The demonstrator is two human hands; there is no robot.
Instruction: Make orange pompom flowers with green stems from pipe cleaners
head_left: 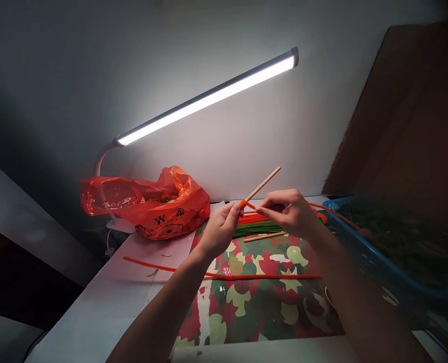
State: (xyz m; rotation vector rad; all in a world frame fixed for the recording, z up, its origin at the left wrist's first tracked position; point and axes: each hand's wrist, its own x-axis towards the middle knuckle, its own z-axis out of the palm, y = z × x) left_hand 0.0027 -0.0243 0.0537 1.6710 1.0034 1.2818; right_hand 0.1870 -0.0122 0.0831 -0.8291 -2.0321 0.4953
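Observation:
My left hand (pixel 220 226) grips a thin wooden stick (pixel 264 182), which slants up to the right. Around its lower part is wound an orange pipe cleaner (pixel 250 205). The free strand of that pipe cleaner is pinched between the thumb and fingers of my right hand (pixel 287 210). Behind and below the hands lie bundles of orange pipe cleaners (pixel 252 219) and green pipe cleaners (pixel 257 228). A second wooden stick (pixel 263 237) rests just in front of them. One long orange pipe cleaner (pixel 246 277) stretches across the patterned mat (pixel 246 302), passing behind my left forearm.
A red plastic bag (pixel 171 214) with orange items inside stands at the back left. Above, a lit bar lamp (pixel 208 99) spans the wall. To the right are a blue-rimmed container (pixel 375 252) with dark green contents and a large cardboard panel (pixel 393 116).

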